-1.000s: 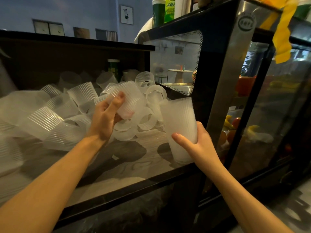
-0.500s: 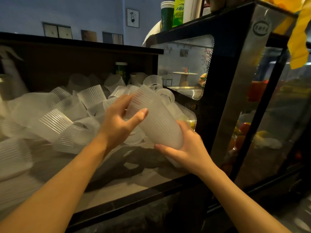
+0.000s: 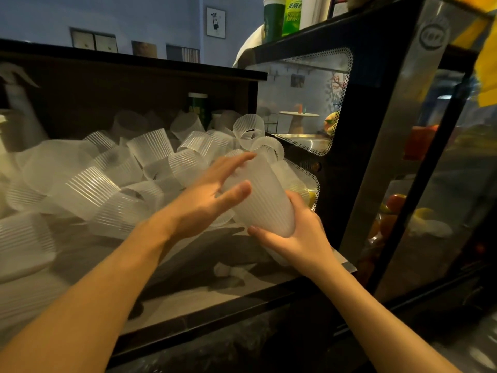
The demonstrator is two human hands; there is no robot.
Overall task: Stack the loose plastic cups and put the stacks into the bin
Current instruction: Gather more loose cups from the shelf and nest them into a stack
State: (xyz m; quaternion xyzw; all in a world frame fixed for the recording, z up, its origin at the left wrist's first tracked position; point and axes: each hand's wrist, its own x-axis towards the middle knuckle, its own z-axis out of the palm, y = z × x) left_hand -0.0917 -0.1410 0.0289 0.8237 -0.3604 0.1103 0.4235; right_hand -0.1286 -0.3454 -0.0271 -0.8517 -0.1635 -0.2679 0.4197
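Head view: a tilted stack of cups (image 3: 265, 196) is gripped at its base by the right hand (image 3: 297, 238); the left hand (image 3: 208, 200), fingers extended, is laid against its left side, near the loose cups (image 3: 107, 179) heaped left.

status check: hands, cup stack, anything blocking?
Right hand grips cup stack at its base. Left hand open, fingers straight against stack. Loose cups piled on counter. No bin in view.
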